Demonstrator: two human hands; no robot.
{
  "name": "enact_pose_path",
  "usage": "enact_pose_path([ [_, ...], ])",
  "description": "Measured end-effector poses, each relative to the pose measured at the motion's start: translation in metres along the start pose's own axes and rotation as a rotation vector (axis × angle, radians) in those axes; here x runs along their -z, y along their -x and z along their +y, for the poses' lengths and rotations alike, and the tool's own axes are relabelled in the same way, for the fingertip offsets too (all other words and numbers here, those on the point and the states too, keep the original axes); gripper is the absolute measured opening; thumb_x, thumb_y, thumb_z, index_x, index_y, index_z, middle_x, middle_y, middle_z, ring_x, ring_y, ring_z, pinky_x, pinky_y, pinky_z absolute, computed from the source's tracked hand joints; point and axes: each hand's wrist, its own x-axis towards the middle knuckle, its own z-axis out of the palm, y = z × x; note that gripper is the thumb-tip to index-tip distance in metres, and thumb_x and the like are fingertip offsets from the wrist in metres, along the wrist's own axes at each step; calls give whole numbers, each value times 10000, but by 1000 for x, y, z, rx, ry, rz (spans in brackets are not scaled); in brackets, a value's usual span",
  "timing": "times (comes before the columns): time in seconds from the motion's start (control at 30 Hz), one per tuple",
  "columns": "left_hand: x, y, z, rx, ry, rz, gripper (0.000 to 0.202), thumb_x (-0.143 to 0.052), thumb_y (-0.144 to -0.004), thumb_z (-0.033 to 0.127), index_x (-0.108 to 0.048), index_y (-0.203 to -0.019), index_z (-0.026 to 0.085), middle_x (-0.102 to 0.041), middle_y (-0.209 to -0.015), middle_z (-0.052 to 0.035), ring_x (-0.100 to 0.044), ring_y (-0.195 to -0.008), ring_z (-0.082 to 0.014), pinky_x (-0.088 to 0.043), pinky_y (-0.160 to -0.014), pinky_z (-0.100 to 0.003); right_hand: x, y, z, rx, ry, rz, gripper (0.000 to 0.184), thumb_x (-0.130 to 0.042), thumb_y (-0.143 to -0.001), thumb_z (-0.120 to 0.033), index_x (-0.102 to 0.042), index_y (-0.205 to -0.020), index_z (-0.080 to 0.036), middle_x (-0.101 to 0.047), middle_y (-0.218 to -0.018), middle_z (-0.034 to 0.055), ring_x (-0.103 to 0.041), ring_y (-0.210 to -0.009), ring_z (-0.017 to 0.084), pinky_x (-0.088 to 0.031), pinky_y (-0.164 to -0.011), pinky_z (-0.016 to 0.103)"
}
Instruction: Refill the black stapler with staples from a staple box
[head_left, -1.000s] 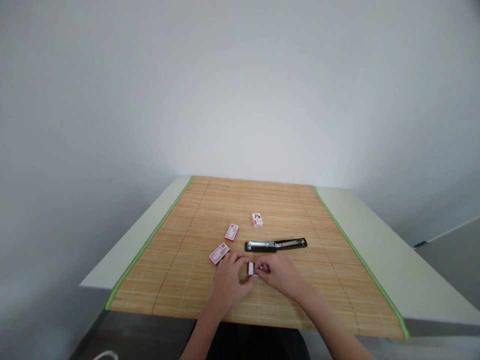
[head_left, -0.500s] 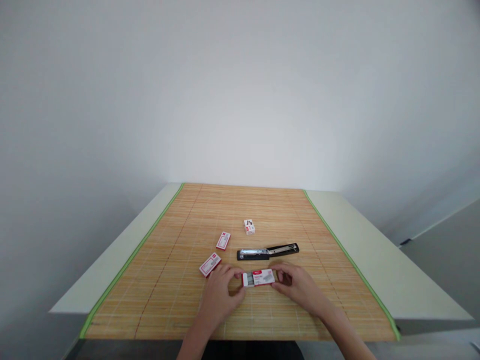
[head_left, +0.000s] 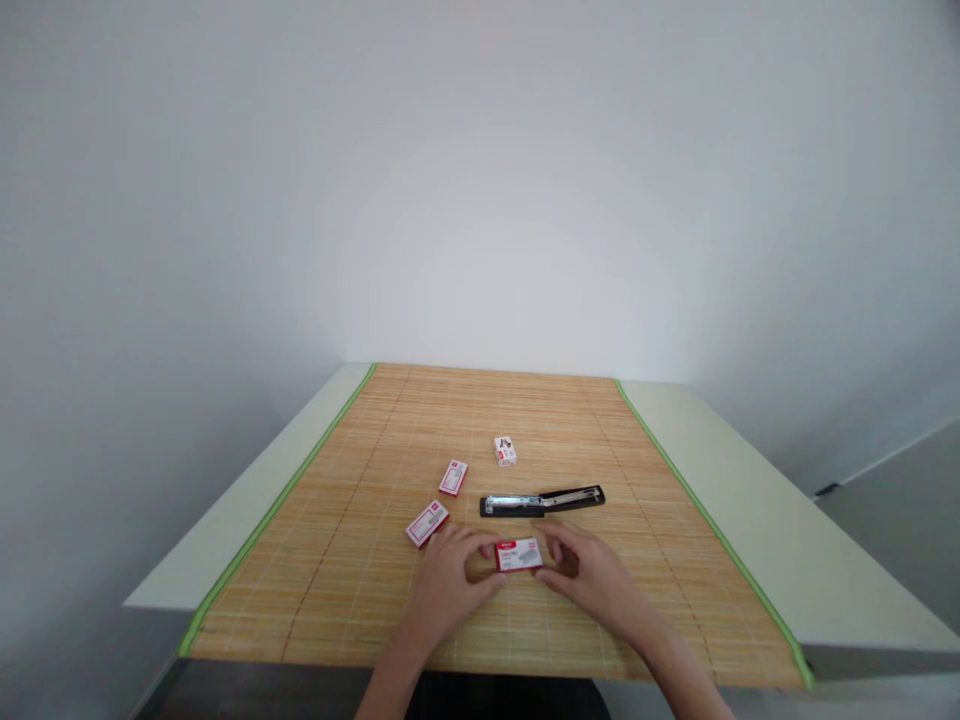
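Observation:
A small red-and-white staple box (head_left: pixel 518 554) lies between my two hands near the front of the mat, its tray slid in and its printed face up. My left hand (head_left: pixel 450 580) grips its left end between thumb and fingers. At the other end, the thumb and fingers of my right hand (head_left: pixel 589 570) hold the box too. Just beyond it lies a black stapler (head_left: pixel 541 502), spread open flat with its metal rail showing. A second red-and-white box (head_left: pixel 427 523) rests right by my left fingers.
Farther back on the bamboo mat (head_left: pixel 360 600) lie another red-and-white box (head_left: pixel 453 477) and a small white box (head_left: pixel 505 451) with a dark picture. Green edging borders the mat on the white table (head_left: pixel 735 480). A wall (head_left: pixel 480 200) stands behind.
The staple box's inner tray, partly out at the left end before, is now pushed in. My hands have come closer together. The whole view has shifted slightly.

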Motion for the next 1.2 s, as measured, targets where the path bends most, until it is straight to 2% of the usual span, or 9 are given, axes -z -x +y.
enact_pose_path([
  [0.13, 1, 2, 6, -19, 1, 79, 395, -650, -934, 412, -640, -1323, 345, -656, -1261, -47, -588, -1207, -262, -457, -1079, -453, 24, 3, 30, -80, -34, 423, 458, -680, -885, -503, -666, -1292, -294, -693, -1012, 68, -635, -938, 254, -501, -871, 396],
  [0.2, -2, 0, 9, -22, -37, 91, 399, -566, -989, 412, -590, -1383, 354, -606, -1367, -44, -541, -1283, -261, -431, -1112, -466, 35, -1, 48, -139, -174, 580, 581, -714, -847, -542, -608, -1365, -303, -679, -1203, 102, -618, -1131, 291, -498, -967, 447],
  [0.3, -9, -3, 14, -11, -130, 107, 440, -537, -1002, 429, -538, -1434, 349, -549, -1460, -40, -496, -1333, -279, -400, -1135, -506, 39, -11, 66, -184, -551, 463, 706, -778, -793, -541, -546, -1420, -313, -638, -1370, 107, -578, -1291, 294, -483, -1064, 471],
  [0.37, -13, -5, 16, 0, -169, 119, 454, -519, -1008, 440, -520, -1451, 341, -534, -1478, -43, -487, -1341, -284, -395, -1134, -513, 34, -18, 70, -183, -733, 345, 650, -781, -803, -529, -579, -1378, -303, -660, -1363, 104, -598, -1287, 287, -454, -1113, 488],
  [0.5, -17, -6, 17, 20, -196, 135, 454, -505, -1011, 458, -523, -1448, 331, -544, -1462, -53, -487, -1342, -285, -401, -1125, -504, 26, -32, 63, -152, -849, 331, 581, -780, -810, -542, -634, -1299, -263, -705, -1291, 111, -643, -1231, 292, -433, -1135, 514],
  [0.73, -19, -7, 12, 26, -219, 134, 462, -513, -992, 327, -511, -1454, 319, -549, -1460, -53, -488, -1331, -280, -394, -1123, -501, 27, -71, 6, 70, -641, 234, 473, -771, -837, -480, -686, -1225, -223, -744, -1194, 105, -684, -1137, 261, -499, -1066, 459],
  [0.9, -21, -5, 12, 27, -242, 133, 482, -474, -987, 245, -503, -1464, 306, -546, -1469, -46, -489, -1324, -266, -389, -1127, -494, 0, -100, -35, 206, -227, 8, 307, -732, -852, -274, -745, -1156, -238, -764, -1149, 61, -699, -1077, 236, -514, -1010, 385],
  [1.03, -21, -5, 15, 38, -278, 154, 475, -419, -1000, 199, -518, -1453, 297, -557, -1461, -39, -495, -1317, -247, -380, -1141, -476, -18, -109, -40, 220, -44, -65, 367, -725, -810, -180, -757, -1169, -250, -769, -1144, 68, -706, -1064, 253, -526, -964, 361],
  [1.2, -21, -5, 17, 23, -279, 160, 459, -415, -1012, 215, -529, -1446, 316, -558, -1465, -29, -492, -1329, -246, -378, -1143, -481, -11, -104, -32, 254, -108, -99, 363, -680, -862, -234, -739, -1218, -269, -761, -1178, 52, -697, -1084, 254, -525, -975, 373],
])
